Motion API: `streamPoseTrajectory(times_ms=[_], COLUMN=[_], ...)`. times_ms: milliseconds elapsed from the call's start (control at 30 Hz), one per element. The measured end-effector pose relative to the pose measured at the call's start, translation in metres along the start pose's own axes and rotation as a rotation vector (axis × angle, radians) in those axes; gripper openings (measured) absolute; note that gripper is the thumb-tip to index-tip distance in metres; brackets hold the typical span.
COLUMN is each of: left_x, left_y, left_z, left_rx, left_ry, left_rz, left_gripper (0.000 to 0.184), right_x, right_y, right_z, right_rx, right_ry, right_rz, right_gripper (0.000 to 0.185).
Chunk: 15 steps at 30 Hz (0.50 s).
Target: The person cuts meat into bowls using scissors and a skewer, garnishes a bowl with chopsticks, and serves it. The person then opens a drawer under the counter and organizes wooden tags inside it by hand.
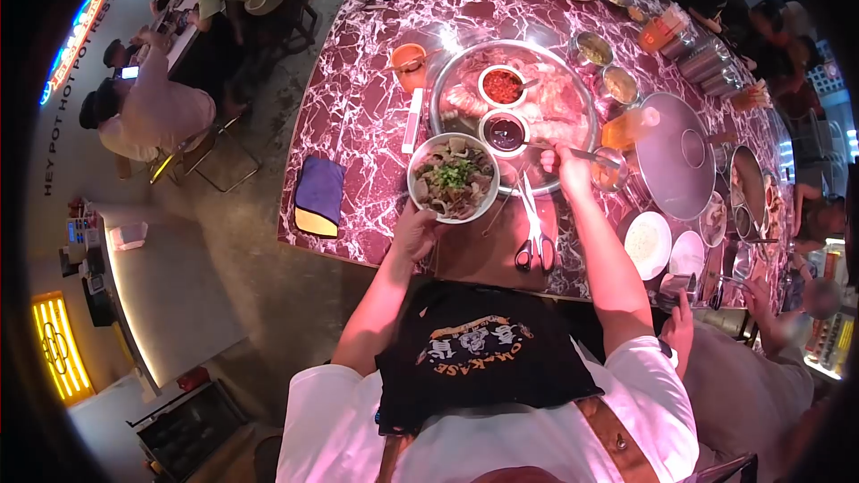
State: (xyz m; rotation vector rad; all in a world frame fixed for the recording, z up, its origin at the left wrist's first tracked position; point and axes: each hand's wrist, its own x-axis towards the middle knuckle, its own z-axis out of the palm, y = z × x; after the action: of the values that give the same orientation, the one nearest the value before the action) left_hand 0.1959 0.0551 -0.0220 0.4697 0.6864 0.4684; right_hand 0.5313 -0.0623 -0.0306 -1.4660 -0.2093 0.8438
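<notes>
A white bowl (414, 192) of sliced meat topped with chopped green onion rests in my left hand (418, 226), whose fingers wrap its lower left rim. My right hand (571, 170) is closed on a metal spoon or ladle handle (591, 157), right of a small bowl of dark sauce (504, 131). That sauce bowl and a bowl of red chopped chili (502, 86) stand on a large round metal tray (584, 89). Below the tray lie scissors (536, 233) with black handles, blades pointing away from me.
A folded purple cloth (319, 196) lies at the table's left edge. An orange cup (409, 65) stands left of the tray. To the right are a large round lid (676, 156), a white bowl (647, 244), and a co-worker's hand (679, 326) near a metal cup (677, 290).
</notes>
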Motion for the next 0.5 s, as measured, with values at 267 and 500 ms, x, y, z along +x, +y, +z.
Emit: streamPoseTrajectory(times_ms=[267,500], left_x=[0.027,0.061], left_y=[-0.004,-0.008], left_z=[0.017,0.053], left_rx=[0.045,0.041], left_ry=[0.016,0.034], left_rz=[0.015,-0.003], left_gripper=[0.070,0.053], right_x=[-0.050,-0.087], right_y=[-0.079,-0.129], right_z=[0.002,0.012], right_rx=[-0.058,-0.145], right_ry=[-0.021,-0.086], right_rz=[-0.168,-0.216], right_gripper=[0.028,0.030])
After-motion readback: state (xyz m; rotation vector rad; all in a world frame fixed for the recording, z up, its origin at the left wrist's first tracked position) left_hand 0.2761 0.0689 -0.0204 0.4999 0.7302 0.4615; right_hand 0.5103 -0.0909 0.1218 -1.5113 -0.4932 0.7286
